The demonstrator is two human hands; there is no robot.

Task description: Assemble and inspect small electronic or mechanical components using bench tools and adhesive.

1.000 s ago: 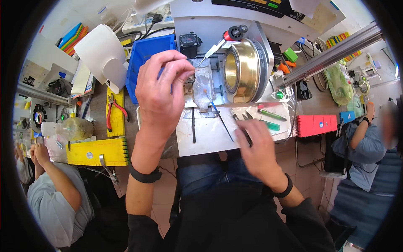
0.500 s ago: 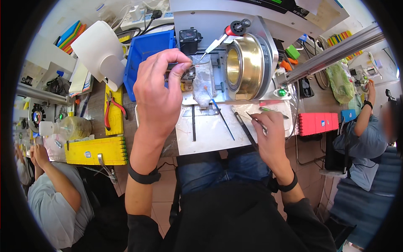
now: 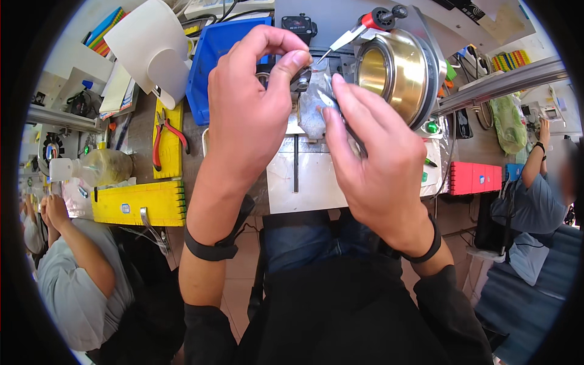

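My left hand (image 3: 252,103) is raised over the work spot, thumb and forefinger pinched together; what they hold is too small to make out. Close to its fingertips is the thin tip of a white tapered tool (image 3: 345,41) with a red and black end. My right hand (image 3: 380,146) grips a pair of tweezers (image 3: 327,91), their pale tips pointing toward the left fingertips. Under both hands lies a grey, worn block (image 3: 311,118), partly covered by the fingers. A small dark metal fixture (image 3: 302,80) sits beside the left thumb.
A gold-coloured metal cylinder (image 3: 401,76) stands right of the block. At the left are a blue bin (image 3: 201,82), red-handled pliers (image 3: 159,143) on a yellow strip, and a yellow rack (image 3: 137,204). A red rack (image 3: 476,178) lies right. Co-workers sit on both sides.
My right hand has come up and left from the white sheet to the block, bringing the tweezers near the left fingertips. The left hand stays pinched. The whole view has shifted slightly.
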